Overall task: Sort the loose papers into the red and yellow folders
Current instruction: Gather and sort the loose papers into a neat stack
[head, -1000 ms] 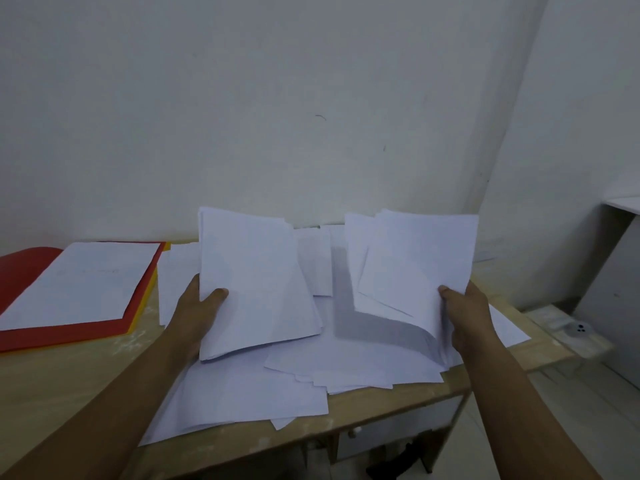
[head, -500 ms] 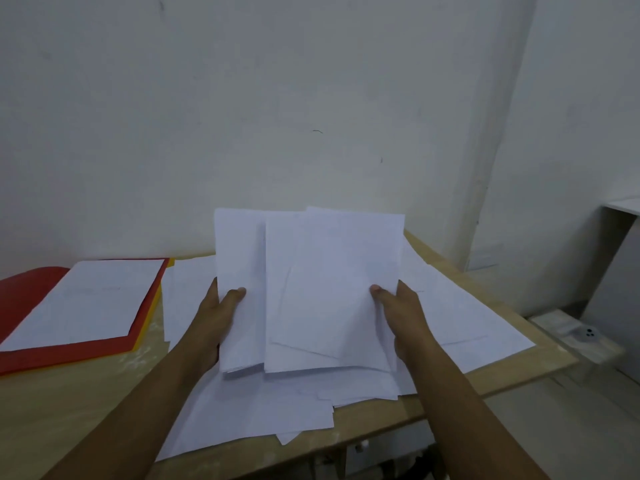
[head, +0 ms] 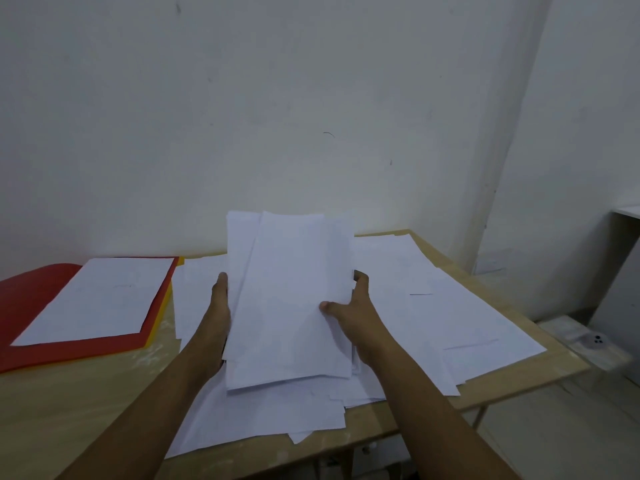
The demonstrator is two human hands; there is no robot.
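Holding a sheaf of white papers (head: 291, 299) raised above the worktop (head: 69, 410), the person has one hand on each long edge. The left hand (head: 218, 306) lies along the left edge; its fingers are hidden behind the sheets, so I judge it to be clasping the edge but cannot confirm. The right hand (head: 349, 306) pinches the right edge, thumb on the near face, fingers curled behind.

Handling assessment: the sheaf is light, thin and limp — single sheets will bend and fan out if held by one corner. The sheets are not squared; at least two offset layers show at the top. Smooth paper slips sheet on sheet, so a firm pinch at mid-edge on both sides, as now, looks the sound hold. Creasing is the main risk.

Count:
- Held sheaf: one; the number of sheets cannot be told.
- Loose papers on the worktop (head: 450, 306): one overlapping spread, beneath and right of the hands, reaching the near and right edges — sheets not countable.
- Red folder (head: 31, 299): one, at far left, with what looks like a single white sheet (head: 100, 296) on it.
- Yellow folder (head: 162, 310): one, only an edge showing under the red folder's right side.
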